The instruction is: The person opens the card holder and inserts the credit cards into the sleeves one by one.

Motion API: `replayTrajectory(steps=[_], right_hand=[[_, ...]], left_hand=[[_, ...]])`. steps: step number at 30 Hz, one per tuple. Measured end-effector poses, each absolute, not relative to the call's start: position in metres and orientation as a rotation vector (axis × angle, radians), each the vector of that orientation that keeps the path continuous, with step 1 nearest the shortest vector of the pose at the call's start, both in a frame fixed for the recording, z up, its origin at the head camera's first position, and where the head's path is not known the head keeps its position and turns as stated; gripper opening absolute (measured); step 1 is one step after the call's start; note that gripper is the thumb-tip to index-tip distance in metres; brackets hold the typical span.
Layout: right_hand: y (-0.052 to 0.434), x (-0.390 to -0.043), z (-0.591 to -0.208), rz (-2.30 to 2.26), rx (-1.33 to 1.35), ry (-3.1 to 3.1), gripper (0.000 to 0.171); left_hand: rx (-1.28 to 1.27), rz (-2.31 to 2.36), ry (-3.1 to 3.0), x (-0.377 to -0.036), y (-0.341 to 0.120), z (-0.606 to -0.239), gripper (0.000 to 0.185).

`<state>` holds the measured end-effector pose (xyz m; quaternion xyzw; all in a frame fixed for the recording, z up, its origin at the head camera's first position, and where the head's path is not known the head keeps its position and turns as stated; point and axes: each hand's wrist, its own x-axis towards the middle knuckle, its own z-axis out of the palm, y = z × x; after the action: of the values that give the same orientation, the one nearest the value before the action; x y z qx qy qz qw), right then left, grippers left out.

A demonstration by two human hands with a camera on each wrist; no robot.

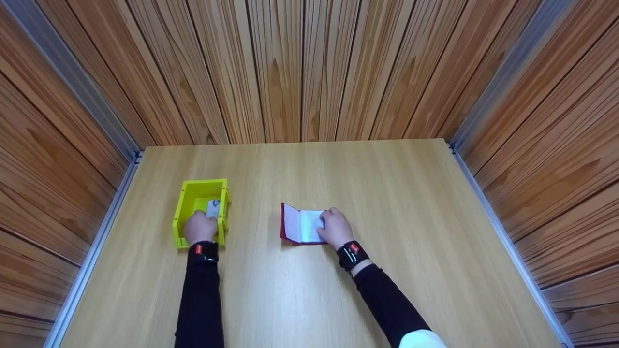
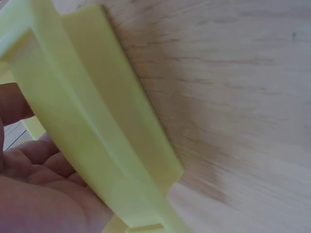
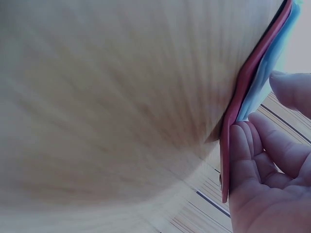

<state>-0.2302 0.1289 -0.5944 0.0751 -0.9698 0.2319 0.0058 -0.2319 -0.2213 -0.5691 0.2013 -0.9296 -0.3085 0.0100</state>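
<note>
Reaching into the yellow plastic bin (image 1: 200, 212), our left hand (image 1: 198, 227) pinches a small white card (image 1: 213, 209), not yet lifted; our right hand (image 1: 334, 228) presses spread fingers on the open red wallet (image 1: 295, 224).

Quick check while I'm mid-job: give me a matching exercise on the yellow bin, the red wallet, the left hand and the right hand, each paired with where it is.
1. yellow bin
2. red wallet
3. left hand
4. right hand

a. rests on the open wallet
b. lies open near the table's middle
c. reaches into the bin
d. stands at the table's left

Pairs: 1-d, 2-b, 3-c, 4-a
</note>
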Motion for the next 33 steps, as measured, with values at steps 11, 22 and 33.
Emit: replayTrajectory(steps=[11, 22, 33], right_hand=[[0.1316, -0.2322, -0.5976, 0.722, 0.276, -2.976, 0.032], [0.1312, -0.229, -0.597, 0.728, 0.296, -2.966, 0.032], [0.1307, -0.2285, -0.5951, 0.742, 0.29, -2.969, 0.032]], left_hand=[[0.606, -1.052, -2.893, -0.2343, -0.2232, -0.5688, 0.037], [0.699, -1.109, -2.898, -0.2349, -0.2223, -0.5675, 0.041], [0.71, -1.121, -2.896, -0.2353, -0.2229, -0.5658, 0.04]])
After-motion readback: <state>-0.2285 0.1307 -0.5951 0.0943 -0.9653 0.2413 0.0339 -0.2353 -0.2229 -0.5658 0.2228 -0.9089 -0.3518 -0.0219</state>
